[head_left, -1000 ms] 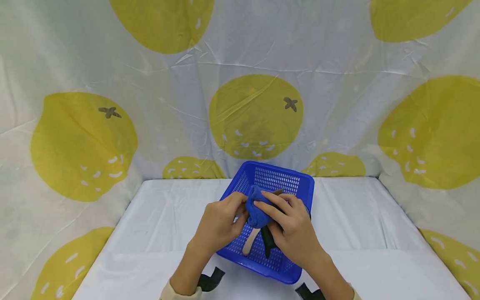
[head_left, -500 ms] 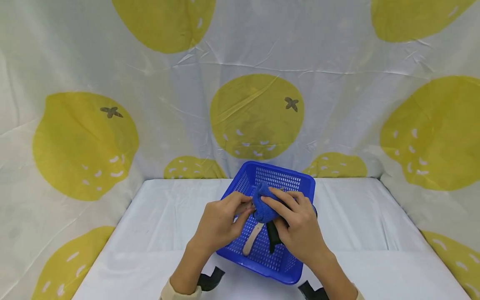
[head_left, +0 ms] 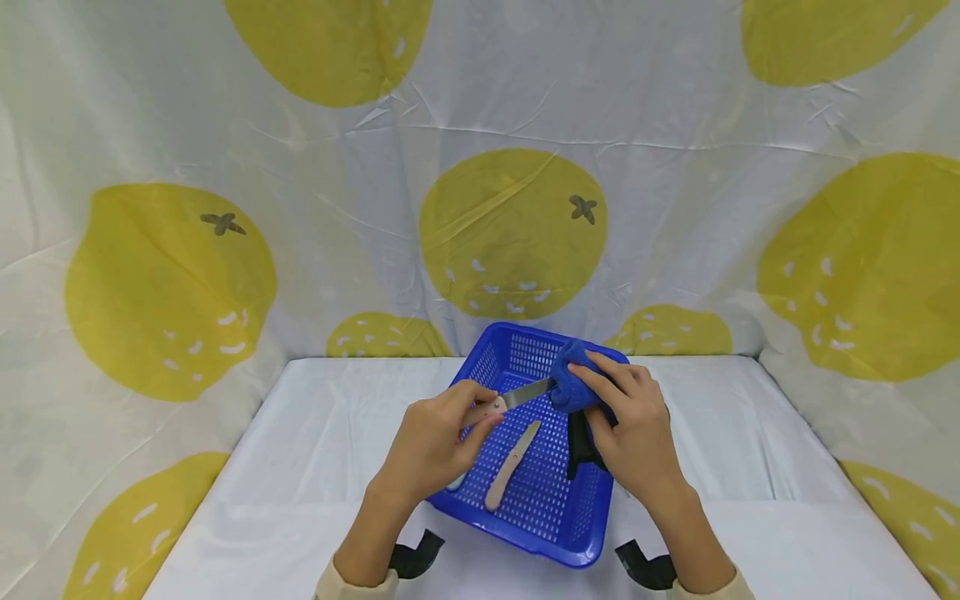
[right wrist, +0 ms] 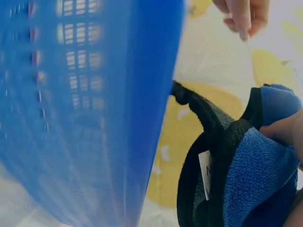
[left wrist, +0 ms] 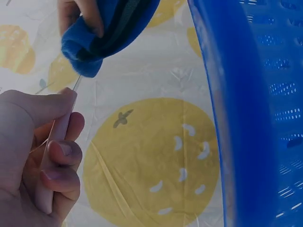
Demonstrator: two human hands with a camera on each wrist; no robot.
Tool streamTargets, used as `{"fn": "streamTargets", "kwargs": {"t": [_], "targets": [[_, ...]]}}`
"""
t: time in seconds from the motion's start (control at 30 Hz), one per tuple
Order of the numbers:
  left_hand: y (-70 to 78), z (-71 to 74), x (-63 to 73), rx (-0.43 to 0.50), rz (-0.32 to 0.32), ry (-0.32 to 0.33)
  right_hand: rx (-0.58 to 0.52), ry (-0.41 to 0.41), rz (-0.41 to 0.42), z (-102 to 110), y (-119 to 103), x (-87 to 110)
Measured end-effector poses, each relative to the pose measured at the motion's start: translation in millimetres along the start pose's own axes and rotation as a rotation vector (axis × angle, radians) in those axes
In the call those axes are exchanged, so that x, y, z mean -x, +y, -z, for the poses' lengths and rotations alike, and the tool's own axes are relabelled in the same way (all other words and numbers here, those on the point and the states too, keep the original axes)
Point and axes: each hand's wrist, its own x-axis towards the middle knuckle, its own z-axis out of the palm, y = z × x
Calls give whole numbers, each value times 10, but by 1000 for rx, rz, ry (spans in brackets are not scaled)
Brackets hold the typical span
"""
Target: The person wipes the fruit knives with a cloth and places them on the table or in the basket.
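Observation:
My left hand (head_left: 427, 437) pinches the pale handle of a knife (head_left: 528, 392) between thumb and fingers. In the left wrist view its fingers curl round that handle. The bare blade slants up to the right, and its tip end meets a bunched blue cloth (head_left: 570, 385). My right hand (head_left: 636, 425) grips this towelling cloth, which has black edging and a white tag (right wrist: 205, 173) in the right wrist view. Part of the cloth hangs below the right fingers. Both hands are above a blue plastic basket (head_left: 525, 542).
Inside the basket lies a second knife (head_left: 513, 463) with a beige handle. A pale rounded end (head_left: 456, 482) shows beside my left hand, mostly hidden. The basket stands on a white-covered table (head_left: 360, 458), with a lemon-print curtain (head_left: 345, 225) behind.
The right hand has drawn the cloth right and slightly up along the knife, baring most of its blade. The left hand has stayed nearly in place. More of the second knife now shows.

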Motion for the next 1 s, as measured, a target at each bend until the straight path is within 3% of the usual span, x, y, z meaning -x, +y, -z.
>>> {"fn": "streamTargets", "kwargs": {"t": [0.27, 0.5, 0.73, 1.0], "targets": [[-3, 31, -14, 35, 123, -47, 0, 23, -16, 38, 106, -1], [-21, 42, -9, 57, 169, -40, -12, 22, -12, 37, 88, -16], [-58, -5, 2, 54, 219, 8, -18, 19, -7, 35, 63, -28], [-108, -100, 4, 153, 276, -2, -28, -15, -7, 5, -7, 0]]}}
